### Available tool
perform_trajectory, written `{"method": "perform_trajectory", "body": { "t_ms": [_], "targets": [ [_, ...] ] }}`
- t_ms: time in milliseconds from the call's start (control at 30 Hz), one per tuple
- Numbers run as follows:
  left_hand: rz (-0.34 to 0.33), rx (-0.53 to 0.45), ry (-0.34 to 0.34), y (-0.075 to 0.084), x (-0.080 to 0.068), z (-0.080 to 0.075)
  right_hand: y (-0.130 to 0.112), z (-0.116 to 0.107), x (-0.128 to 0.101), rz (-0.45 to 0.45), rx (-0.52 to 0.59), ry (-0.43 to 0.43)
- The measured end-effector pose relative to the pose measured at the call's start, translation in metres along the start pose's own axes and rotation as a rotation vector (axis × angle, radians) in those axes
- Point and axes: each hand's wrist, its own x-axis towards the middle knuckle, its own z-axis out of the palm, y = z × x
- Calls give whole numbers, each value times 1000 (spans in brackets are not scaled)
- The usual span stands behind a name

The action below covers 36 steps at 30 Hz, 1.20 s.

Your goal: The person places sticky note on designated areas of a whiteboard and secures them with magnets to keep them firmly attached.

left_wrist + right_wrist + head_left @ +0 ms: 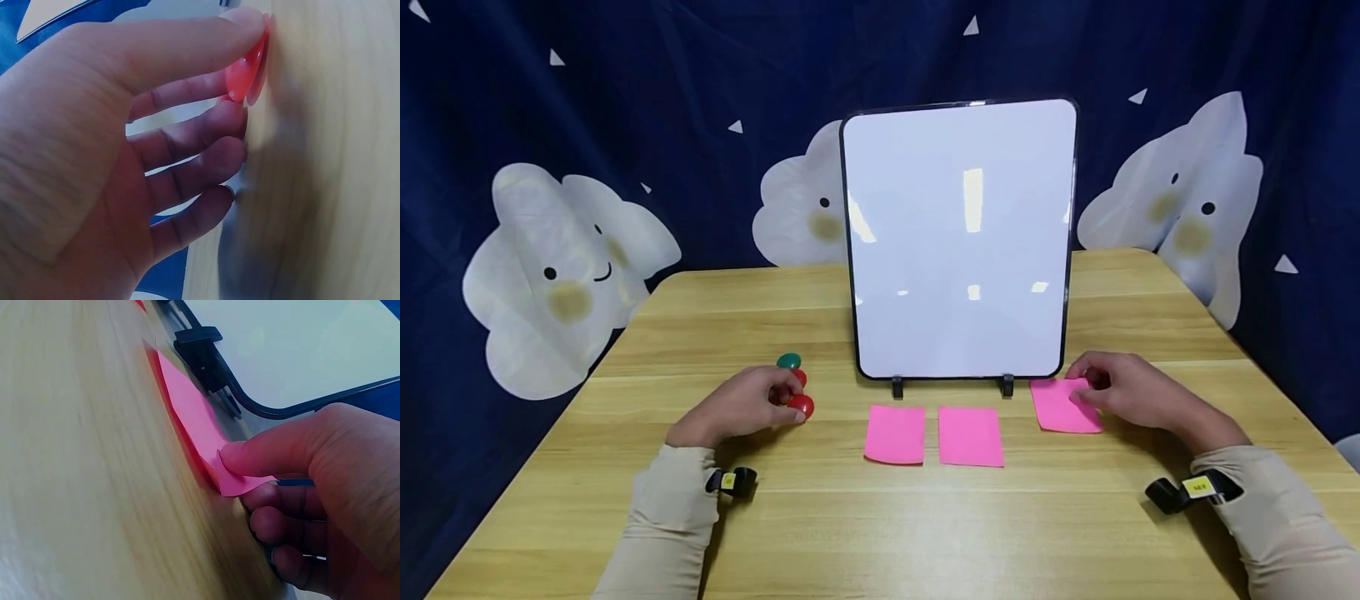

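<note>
At the left of the table, my left hand (pixel 741 404) pinches a glossy red round magnet (pixel 802 407) between thumb and index finger. In the left wrist view that magnet (pixel 247 72) sits right at the tabletop. Just behind it are a second red magnet (pixel 800 378), partly hidden by the fingers, and a green one (pixel 788 361). To the right, my right hand (pixel 1131 392) pinches the edge of a pink sticky note (pixel 1060 407). The right wrist view shows this note (pixel 194 419) bent, its held end raised off the wood, with the thumb on top.
A white board (pixel 958 250) with a black frame stands upright on small black feet (pixel 1007 385) at the back middle. Two more pink sticky notes, a left one (pixel 895 435) and a right one (pixel 971 437), lie before it on the wooden table (pixel 925 533). A dark blue curtain (pixel 700 83) hangs behind.
</note>
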Motion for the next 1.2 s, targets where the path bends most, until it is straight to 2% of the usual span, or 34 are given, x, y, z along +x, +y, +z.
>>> {"method": "perform_trajectory", "body": {
  "t_ms": [433, 600, 1200],
  "targets": [
    [32, 29, 26, 2, 0, 4, 5, 6, -1, -29, 110, -26],
    [28, 33, 42, 2, 1, 5, 1, 5, -1, -15, 118, -41],
    [74, 102, 68, 8, 5, 5, -10, 5, -1, -73, 182, -20]
  ]
}}
